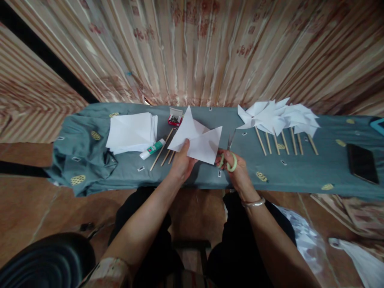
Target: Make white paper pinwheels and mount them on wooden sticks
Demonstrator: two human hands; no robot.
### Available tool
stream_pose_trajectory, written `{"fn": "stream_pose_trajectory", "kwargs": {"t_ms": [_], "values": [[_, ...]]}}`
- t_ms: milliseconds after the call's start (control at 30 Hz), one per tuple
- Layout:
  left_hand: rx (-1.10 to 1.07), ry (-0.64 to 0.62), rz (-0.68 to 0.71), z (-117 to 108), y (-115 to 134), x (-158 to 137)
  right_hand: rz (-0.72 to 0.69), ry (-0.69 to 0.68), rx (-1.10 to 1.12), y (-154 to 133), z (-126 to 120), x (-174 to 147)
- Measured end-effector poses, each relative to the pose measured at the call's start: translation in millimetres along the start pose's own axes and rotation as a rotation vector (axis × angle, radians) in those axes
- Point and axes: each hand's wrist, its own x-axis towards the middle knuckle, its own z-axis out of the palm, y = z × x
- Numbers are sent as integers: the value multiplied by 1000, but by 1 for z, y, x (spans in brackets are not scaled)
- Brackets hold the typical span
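Observation:
My left hand [181,162] grips a white sheet of paper [202,146] near its lower edge, thumb on top. Slits split the sheet into pointed flaps. In my right hand [238,170] is a pair of scissors [231,162] with pale green handles, fingers through the loops. Their blades point up and away, just right of the paper and apart from it. Under the paper's left side lie several wooden sticks [162,155], partly covered. A green and white glue stick [152,149] rests beside them. Behind is a small red box [175,119] of metal pins or tacks.
A stack of white paper [132,132] lies on the left of the cloth-covered table [192,182]. Several paper pinwheels [270,116] on sticks lie to the right, with a dark phone [363,163] beyond. A curtain [192,52] hangs behind; a black stool [48,262] stands lower left.

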Motion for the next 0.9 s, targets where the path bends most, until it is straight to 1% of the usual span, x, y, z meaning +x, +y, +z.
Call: {"fn": "stream_pose_trajectory", "kwargs": {"t_ms": [67,167,200,267,433,667,900], "values": [[-3,2,45,-4,9,4,56,-175,-48,-5,-7,-12],[-17,15,85,-9,18,8,104,-457,-81,-12,-14,-28],[-23,22,94,-10,20,9,118,-523,-91,-14,-15,-31],[-31,29,100,-11,22,10,151,-598,-111,-15,-15,-36],[-28,2,85,-11,19,9,211,-605,-112,-11,-9,-35],[-5,-36,81,-9,15,5,199,-571,-127,-11,-5,-31],[4,-17,69,-8,16,3,179,-570,-141,-10,-3,-30]]}}
